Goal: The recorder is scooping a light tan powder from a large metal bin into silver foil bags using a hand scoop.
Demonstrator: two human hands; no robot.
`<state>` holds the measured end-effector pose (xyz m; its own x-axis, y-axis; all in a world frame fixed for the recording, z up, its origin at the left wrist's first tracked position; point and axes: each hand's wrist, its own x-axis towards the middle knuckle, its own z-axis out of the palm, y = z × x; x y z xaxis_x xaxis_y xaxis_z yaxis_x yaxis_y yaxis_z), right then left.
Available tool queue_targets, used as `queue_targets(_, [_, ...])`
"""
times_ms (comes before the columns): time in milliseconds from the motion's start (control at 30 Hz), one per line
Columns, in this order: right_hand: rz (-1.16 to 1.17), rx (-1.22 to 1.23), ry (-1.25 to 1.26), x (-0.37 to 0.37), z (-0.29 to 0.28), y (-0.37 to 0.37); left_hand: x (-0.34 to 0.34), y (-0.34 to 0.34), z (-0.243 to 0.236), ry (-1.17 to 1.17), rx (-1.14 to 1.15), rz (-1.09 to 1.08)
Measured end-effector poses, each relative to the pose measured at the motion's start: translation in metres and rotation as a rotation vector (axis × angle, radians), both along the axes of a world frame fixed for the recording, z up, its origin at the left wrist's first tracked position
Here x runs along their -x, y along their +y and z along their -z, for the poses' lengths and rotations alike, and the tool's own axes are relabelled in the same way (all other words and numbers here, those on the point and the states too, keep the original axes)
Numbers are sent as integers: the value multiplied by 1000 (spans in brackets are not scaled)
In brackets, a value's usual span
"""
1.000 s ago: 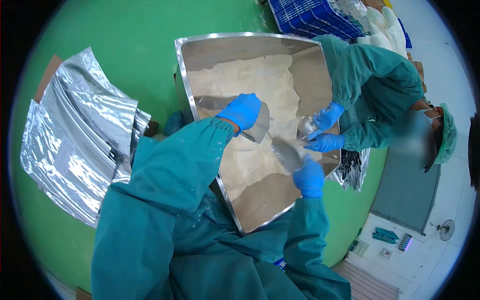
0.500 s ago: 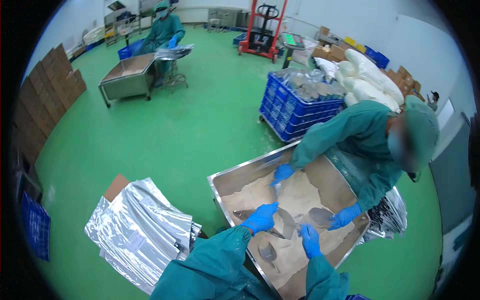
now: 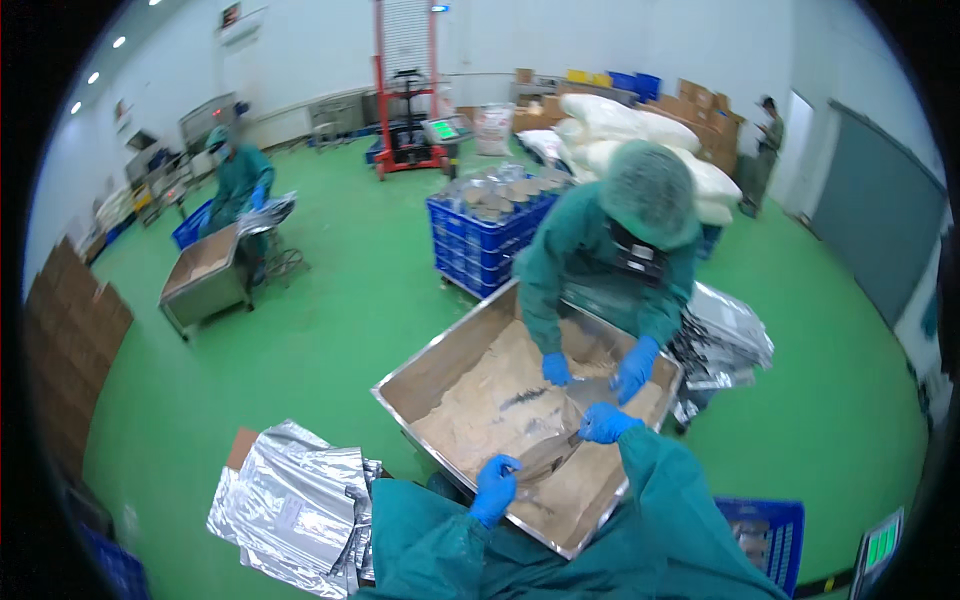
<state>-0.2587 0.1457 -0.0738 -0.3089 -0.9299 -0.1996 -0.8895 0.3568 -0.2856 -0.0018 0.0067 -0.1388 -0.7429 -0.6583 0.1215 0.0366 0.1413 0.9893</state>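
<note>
My left hand (image 3: pixel 495 490) is closed on the near left end of a grey, shiny pouch (image 3: pixel 545 458), a bag like the stacked foil ones. My right hand (image 3: pixel 607 423) grips its other end, so the bag lies stretched low over the pale powder (image 3: pixel 475 395) in a steel trough (image 3: pixel 400 385). Facing me, a co-worker in green (image 3: pixel 590 250) has both gloved hands on another grey bag (image 3: pixel 590 393), close beyond my right hand. A dark, blurred tool (image 3: pixel 522 398) rests in the powder.
Silver foil bags (image 3: pixel 290 510) are stacked left of the trough, and more (image 3: pixel 725 335) lie behind the co-worker. A blue crate (image 3: pixel 765 535) and a scale display (image 3: pixel 882 543) stand at my lower right. Filled blue crates (image 3: pixel 480 240) stand beyond the trough.
My view has swung right. My hands have brought the bag from upright and gaping to lying flat between them. The co-worker's hands have come together on their bag, leaving a tool in the powder.
</note>
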Motion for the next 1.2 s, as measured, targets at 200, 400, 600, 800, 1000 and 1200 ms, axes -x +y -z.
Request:
queue_targets(200, [-61, 221, 124, 23, 21, 102, -9, 122, 2, 16, -172, 258])
queue_targets(400, [310, 129, 149, -42, -54, 140, -13, 84, -63, -64, 135, 418])
queue_targets(600, [334, 533, 187, -152, -196, 248, -42, 102, -242, -134, 761, 661])
queue_targets(800, [661, 310, 266, -272, -283, 397, -66, 193, -343, -15, 1101, 1075])
queue_targets(1000, [928, 49, 403, -385, -283, 514, -65, 336, -304, 82, 768, 1661])
queue_targets(1200, [1185, 184, 201, -458, -178, 586, -124, 461, -206, 151, 1000, 2096])
